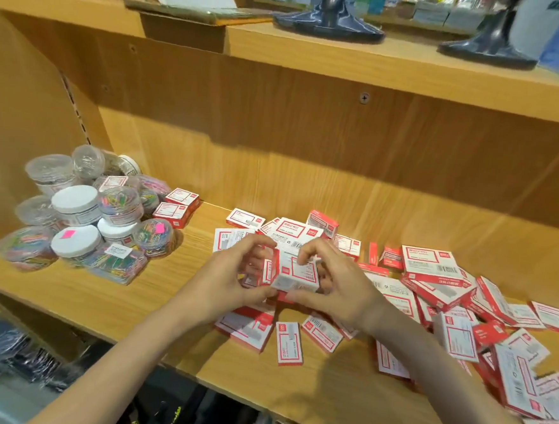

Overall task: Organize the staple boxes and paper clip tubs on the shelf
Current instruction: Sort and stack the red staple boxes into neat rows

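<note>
1. Both hands meet over the middle of the wooden shelf (pixel 100 298), holding a small stack of red-and-white staple boxes (pixel 295 277) between them.
2. The left hand (pixel 230 274) curls around the left side of the stack, thumb at the lower front edge and fingers arched over the top.
3. The right hand (pixel 336 282) grips the right side, fingers bent down onto the top box and thumb underneath at the front.
4. The held stack is raised just above a loose pile of staple boxes (pixel 447 299) that spreads across the middle and right of the shelf, lying flat, tilted and overlapping at many angles.
5. A few single boxes (pixel 289 343) lie near the front edge, below the hands.
6. The paper clip tubs (pixel 82 221) are clustered at the left end of the shelf, well apart from the hands; some are clear and show coloured clips, some have white lids, and several are stacked on others.
7. Two staple boxes (pixel 176 206) sit stacked just beside the right edge of the tub cluster.
8. One white-lidded tub (pixel 76 240) at the front carries a pink sticker.
9. On the upper shelf (pixel 414 69) stand two dark flared bases (pixel 329 25); what they belong to is cut off.
</note>
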Tool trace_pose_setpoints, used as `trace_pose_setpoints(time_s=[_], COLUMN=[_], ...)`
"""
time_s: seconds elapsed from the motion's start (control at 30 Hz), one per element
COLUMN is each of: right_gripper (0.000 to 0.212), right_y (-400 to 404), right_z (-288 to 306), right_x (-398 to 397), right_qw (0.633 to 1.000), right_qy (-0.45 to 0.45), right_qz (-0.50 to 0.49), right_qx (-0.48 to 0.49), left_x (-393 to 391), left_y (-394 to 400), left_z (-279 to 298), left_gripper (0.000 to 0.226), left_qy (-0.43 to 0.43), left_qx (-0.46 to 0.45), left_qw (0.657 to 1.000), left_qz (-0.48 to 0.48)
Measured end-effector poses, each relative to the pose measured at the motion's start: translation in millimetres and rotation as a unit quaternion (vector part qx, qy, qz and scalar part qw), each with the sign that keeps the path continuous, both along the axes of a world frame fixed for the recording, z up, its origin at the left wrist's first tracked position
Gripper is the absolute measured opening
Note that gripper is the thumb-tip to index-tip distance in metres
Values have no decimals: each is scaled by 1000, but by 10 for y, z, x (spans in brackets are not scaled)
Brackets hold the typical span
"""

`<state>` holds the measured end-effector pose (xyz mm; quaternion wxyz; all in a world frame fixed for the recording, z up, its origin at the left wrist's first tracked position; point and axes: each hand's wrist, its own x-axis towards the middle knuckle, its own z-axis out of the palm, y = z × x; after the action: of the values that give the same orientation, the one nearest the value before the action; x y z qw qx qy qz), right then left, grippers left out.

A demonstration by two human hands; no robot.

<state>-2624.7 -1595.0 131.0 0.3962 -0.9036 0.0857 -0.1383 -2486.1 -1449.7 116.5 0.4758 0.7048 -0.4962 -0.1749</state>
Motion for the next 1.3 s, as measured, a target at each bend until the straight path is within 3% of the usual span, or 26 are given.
trace_pose_setpoints(time_s=[0.13,0.27,0.4,0.47,0.57,0.7,0.77,0.9,1.0,1.13,1.3], right_gripper=[42,43,46,47,48,45,41,35,33,19,26], right_y=[191,439,524,479,382,372,390,473,583,527,340], right_z=[87,161,123,85,40,-145,-222,-259,-368,-324,-36], right_x=[331,787,1350,1696,2233,2688,2708,2523,2446,2390,1860], right_qw=[999,998,999,998,989,990,989,979,986,992,997], right_qy=[17,30,26,12,-5,13,10,-82,-33,-35,-19], right_qz=[30,53,3,-53,-144,-140,-144,-136,-48,-45,-52], right_qx=[1,6,-22,25,23,-28,-43,-131,-154,-113,-45], left_x=[262,547,867,1042,1222,1315,1325,1341,1347,1359,1234], left_y=[309,601,845,958,1078,1127,1138,1159,1148,1149,1032], left_z=[49,45,-38,-136,-299,-361,-361,-415,-442,-414,-402], left_gripper=[52,45,33,36,32,41,42,38,36,35,36], left_qy=[52,44,-107,-172,-231,-248,-243,-241,-234,-252,-278], left_qx=[-13,-28,6,53,102,103,101,88,82,76,59], left_qw=[998,997,977,958,944,946,949,951,953,947,938], left_qz=[31,65,184,223,211,181,174,171,175,182,200])
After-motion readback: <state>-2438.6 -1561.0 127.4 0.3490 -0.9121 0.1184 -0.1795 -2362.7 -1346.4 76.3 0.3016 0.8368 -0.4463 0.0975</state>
